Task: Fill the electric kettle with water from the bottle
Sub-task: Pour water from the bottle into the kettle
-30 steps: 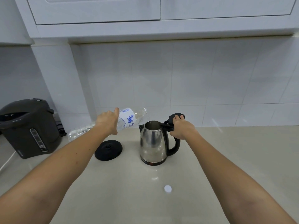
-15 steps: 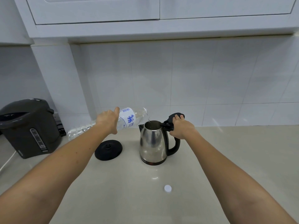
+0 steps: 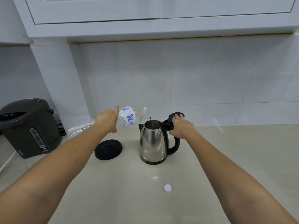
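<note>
A stainless-steel electric kettle [image 3: 152, 143] with a black handle stands upright on the beige counter [image 3: 129, 191], off its base. Its black lid [image 3: 175, 116] is flipped up. My right hand [image 3: 180, 127] grips the top of the handle and holds the lid back. My left hand [image 3: 107, 119] holds a clear plastic water bottle [image 3: 130, 118] with a blue-and-white label, tipped almost flat, mouth over the kettle's opening. A thin stream of water falls from the bottle's mouth into the kettle.
The kettle's round black base [image 3: 108, 149] lies left of the kettle. A white bottle cap [image 3: 167, 187] lies on the counter nearer me. A dark grey hot-water dispenser [image 3: 27, 128] stands at the far left. White tiles and upper cabinets rise behind.
Almost nothing has moved. Both hands keep their places and the water keeps running from the bottle into the kettle.
</note>
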A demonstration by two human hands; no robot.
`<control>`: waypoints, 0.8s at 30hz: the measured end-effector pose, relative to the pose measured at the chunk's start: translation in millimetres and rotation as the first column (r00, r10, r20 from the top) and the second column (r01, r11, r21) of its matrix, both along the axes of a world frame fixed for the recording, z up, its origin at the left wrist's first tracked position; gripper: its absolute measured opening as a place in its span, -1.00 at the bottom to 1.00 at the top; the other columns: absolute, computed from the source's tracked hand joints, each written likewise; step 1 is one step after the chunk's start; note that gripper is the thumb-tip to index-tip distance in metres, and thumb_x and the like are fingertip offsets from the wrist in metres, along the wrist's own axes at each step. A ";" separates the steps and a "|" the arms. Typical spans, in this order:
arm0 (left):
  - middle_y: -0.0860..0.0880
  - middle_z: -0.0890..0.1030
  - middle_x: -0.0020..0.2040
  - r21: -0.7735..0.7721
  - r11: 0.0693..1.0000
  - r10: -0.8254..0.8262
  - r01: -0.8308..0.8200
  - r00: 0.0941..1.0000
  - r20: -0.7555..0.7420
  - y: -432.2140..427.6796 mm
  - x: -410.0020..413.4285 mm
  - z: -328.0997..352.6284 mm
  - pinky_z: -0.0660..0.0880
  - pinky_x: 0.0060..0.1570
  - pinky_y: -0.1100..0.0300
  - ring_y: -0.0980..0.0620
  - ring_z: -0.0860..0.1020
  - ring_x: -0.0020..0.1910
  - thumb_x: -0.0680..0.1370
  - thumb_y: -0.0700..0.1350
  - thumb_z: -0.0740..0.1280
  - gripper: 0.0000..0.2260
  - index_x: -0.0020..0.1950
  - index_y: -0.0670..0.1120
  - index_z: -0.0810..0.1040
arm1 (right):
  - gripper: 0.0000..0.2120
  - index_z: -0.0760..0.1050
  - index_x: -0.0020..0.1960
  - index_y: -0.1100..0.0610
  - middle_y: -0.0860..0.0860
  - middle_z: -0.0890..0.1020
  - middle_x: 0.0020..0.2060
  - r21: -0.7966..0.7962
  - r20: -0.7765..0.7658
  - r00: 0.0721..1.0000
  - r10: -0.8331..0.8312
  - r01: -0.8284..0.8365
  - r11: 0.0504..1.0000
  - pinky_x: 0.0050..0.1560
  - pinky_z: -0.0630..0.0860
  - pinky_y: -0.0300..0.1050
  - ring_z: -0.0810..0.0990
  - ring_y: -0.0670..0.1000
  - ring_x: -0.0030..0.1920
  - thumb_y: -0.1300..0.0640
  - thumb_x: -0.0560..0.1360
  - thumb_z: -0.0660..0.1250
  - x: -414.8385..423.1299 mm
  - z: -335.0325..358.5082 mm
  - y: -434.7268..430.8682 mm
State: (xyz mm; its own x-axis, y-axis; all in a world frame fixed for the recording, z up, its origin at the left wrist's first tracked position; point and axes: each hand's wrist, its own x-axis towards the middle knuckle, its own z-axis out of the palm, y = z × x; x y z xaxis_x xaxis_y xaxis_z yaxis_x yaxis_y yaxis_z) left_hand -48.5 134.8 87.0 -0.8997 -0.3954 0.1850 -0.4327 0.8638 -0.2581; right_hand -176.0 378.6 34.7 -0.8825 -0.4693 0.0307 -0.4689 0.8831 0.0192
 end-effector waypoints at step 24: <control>-0.08 0.49 -0.11 -0.019 1.000 0.001 -0.001 1.000 0.009 0.0 2.1 2.4 0.41 -0.27 0.14 -0.08 0.46 -0.18 0.37 -0.13 0.49 -0.38 0.32 -0.13 0.25 | -0.38 0.18 0.47 0.25 0.07 0.18 0.50 -0.010 -0.005 1.000 0.001 -0.001 1.000 0.20 0.43 0.06 0.09 0.12 0.51 0.00 0.50 0.23 0.4 -2.0 -0.1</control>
State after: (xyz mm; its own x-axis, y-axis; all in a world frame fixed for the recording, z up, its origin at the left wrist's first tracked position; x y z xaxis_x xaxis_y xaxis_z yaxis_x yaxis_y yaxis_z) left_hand -46.4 134.8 89.4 -0.9011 -0.3925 0.1842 -0.4309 0.8582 -0.2789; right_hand -175.6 378.5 32.7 -0.8821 -0.4694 0.0401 -0.4693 0.8829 0.0130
